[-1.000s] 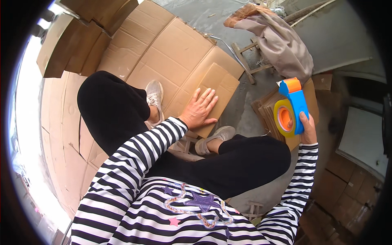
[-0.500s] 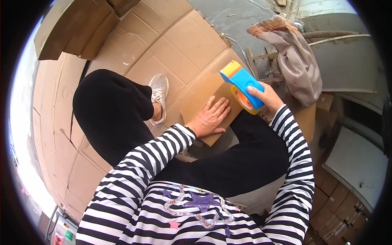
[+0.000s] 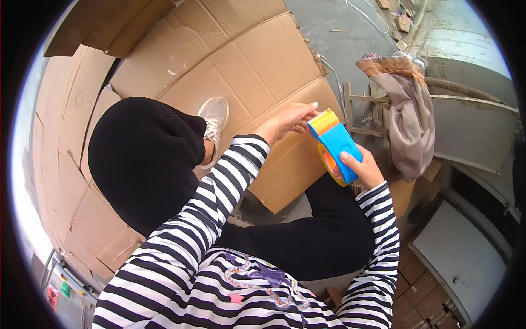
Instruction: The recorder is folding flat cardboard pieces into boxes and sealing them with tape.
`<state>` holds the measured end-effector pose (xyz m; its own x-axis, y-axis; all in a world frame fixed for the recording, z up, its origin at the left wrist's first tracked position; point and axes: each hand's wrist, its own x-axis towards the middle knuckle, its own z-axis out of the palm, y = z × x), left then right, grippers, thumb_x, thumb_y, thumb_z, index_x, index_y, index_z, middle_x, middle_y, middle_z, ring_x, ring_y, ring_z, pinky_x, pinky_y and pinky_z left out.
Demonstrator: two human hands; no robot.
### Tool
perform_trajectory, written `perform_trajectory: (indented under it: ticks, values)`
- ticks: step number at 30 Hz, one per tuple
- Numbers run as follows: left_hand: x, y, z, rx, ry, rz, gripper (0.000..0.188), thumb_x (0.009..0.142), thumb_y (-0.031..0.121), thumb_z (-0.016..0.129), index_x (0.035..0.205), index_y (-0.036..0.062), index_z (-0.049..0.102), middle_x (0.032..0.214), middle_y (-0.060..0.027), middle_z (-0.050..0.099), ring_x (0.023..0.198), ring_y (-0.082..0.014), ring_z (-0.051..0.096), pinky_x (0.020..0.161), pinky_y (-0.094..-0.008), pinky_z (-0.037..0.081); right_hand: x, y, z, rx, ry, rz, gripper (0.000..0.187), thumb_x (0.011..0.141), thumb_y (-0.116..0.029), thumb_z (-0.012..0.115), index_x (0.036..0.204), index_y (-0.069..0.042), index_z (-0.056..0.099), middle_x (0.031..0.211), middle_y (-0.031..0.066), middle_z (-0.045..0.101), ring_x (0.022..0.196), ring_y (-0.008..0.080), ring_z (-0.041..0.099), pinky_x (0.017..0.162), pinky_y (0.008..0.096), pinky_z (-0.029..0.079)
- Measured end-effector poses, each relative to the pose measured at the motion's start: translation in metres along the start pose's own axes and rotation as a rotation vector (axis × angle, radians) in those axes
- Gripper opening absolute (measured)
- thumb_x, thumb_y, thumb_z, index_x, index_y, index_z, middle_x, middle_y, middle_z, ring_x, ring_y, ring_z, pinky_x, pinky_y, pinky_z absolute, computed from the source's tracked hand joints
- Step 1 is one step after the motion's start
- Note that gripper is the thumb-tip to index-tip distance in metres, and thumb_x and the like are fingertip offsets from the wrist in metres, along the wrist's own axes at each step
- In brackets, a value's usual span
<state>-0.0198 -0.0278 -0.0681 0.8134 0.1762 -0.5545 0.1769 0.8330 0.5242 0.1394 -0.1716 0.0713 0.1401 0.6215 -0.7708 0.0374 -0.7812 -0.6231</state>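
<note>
In my right hand [image 3: 367, 165] is a blue tape dispenser [image 3: 344, 149] with a yellow-orange head, tilted up and to the left. A roll of yellow-edged tape [image 3: 324, 153] shows along its lower left side. My left hand [image 3: 287, 119] is at the dispenser's front end, its fingers bent together and the thumb toward the cutting edge. What its fingertips pinch, if anything, is too small to make out. Below both hands, a brown cardboard piece [image 3: 285, 172] lies against my right leg, with nothing pressing on it from above.
Flattened cardboard sheets [image 3: 235, 71] cover the floor ahead and to the left. A beige cloth [image 3: 411, 115] hangs over a wooden frame [image 3: 366, 100] at the right. Folded cardboard [image 3: 109, 24] stands at the upper left, and a pale panel [image 3: 457, 252] at the lower right.
My left hand has lifted off the cardboard piece and moved up to the dispenser's head, its fingers now bent. The dispenser in my right hand sits slightly lower and farther right in view.
</note>
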Motion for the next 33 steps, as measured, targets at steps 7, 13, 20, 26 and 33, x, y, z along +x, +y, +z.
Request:
perform_trajectory:
  ticks: [7, 13, 20, 26, 33]
  values:
    - [0.013, -0.017, -0.005, -0.008, -0.126, 0.081, 0.032, 0.093, 0.043, 0.053, 0.086, 0.0131, 0.063, 0.075, 0.0052, 0.058, 0.068, -0.0051, 0.052, 0.063, -0.0211, 0.043, 0.001, -0.002, -0.002, -0.120, 0.033, -0.034, 0.043, 0.084, -0.034, 0.067, 0.104, 0.002, 0.054, 0.083, 0.0070, 0.061, 0.071, 0.0105, 0.059, 0.065, 0.0241, 0.049]
    - [0.012, -0.013, -0.002, -0.015, -0.165, 0.089, 0.032, 0.093, 0.041, 0.054, 0.078, 0.0129, 0.061, 0.070, 0.0061, 0.055, 0.063, -0.0033, 0.049, 0.058, -0.0196, 0.040, -0.003, -0.004, -0.001, -0.007, 0.005, 0.016, 0.047, 0.083, -0.032, 0.067, 0.109, 0.004, 0.051, 0.084, 0.0089, 0.061, 0.069, 0.0136, 0.062, 0.065, 0.0257, 0.051]
    - [0.015, -0.018, 0.003, 0.050, -0.055, 0.295, 0.029, 0.093, 0.030, 0.057, 0.076, 0.0073, 0.062, 0.068, 0.0049, 0.055, 0.062, -0.0024, 0.048, 0.055, -0.0199, 0.039, 0.001, -0.015, 0.004, -0.054, 0.031, 0.028, 0.046, 0.084, -0.032, 0.067, 0.109, 0.004, 0.052, 0.083, 0.0092, 0.061, 0.067, 0.0137, 0.061, 0.063, 0.0254, 0.050]
    - [0.020, -0.033, 0.001, 0.009, 0.051, 0.350, 0.026, 0.092, 0.026, 0.059, 0.080, 0.0039, 0.064, 0.070, 0.0045, 0.058, 0.066, -0.0029, 0.050, 0.058, -0.0212, 0.042, 0.001, -0.022, 0.005, -0.061, 0.033, 0.124, 0.044, 0.084, -0.033, 0.066, 0.106, 0.003, 0.054, 0.079, 0.0073, 0.061, 0.065, 0.0118, 0.059, 0.060, 0.0242, 0.049]
    - [0.037, -0.070, -0.002, 0.154, 0.281, 0.410, 0.026, 0.091, 0.026, 0.058, 0.082, 0.0029, 0.065, 0.071, 0.0024, 0.060, 0.066, -0.0046, 0.051, 0.061, -0.0227, 0.043, -0.003, -0.009, 0.004, -0.173, 0.087, 0.126, 0.044, 0.083, -0.035, 0.068, 0.102, 0.003, 0.055, 0.078, 0.0061, 0.061, 0.068, 0.0099, 0.058, 0.062, 0.0231, 0.047]
